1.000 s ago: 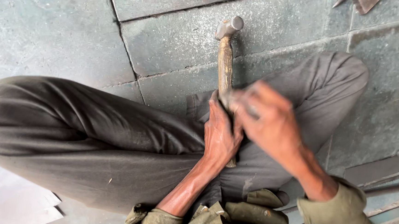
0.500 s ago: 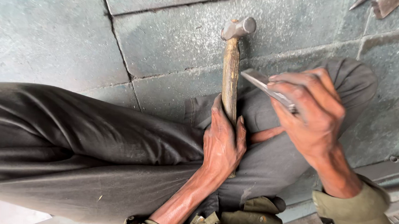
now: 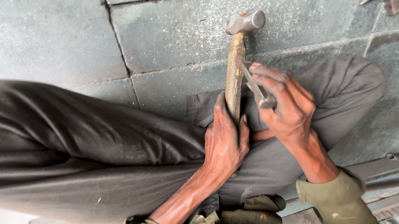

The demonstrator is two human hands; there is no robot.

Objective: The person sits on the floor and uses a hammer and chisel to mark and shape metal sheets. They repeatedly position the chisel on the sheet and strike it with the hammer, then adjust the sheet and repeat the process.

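Over the lap, the left hand (image 3: 225, 143) is closed round the hammer (image 3: 236, 63) handle, head pointing away above the stone floor (image 3: 52, 29). Beside it the right hand (image 3: 285, 105) pinches a thin metal blade (image 3: 256, 85) against the wood. Judging by this, scraping is underway, handle unfinished.

Lower end of the hammer handle (image 3: 234, 77) hidden inside the left hand (image 3: 225, 143), near end of the metal tool (image 3: 258, 89) buried under the right hand (image 3: 287, 108), rusty metal pieces (image 3: 390, 3) cut by the top edge, grating (image 3: 396, 221) cropped at the right corner.
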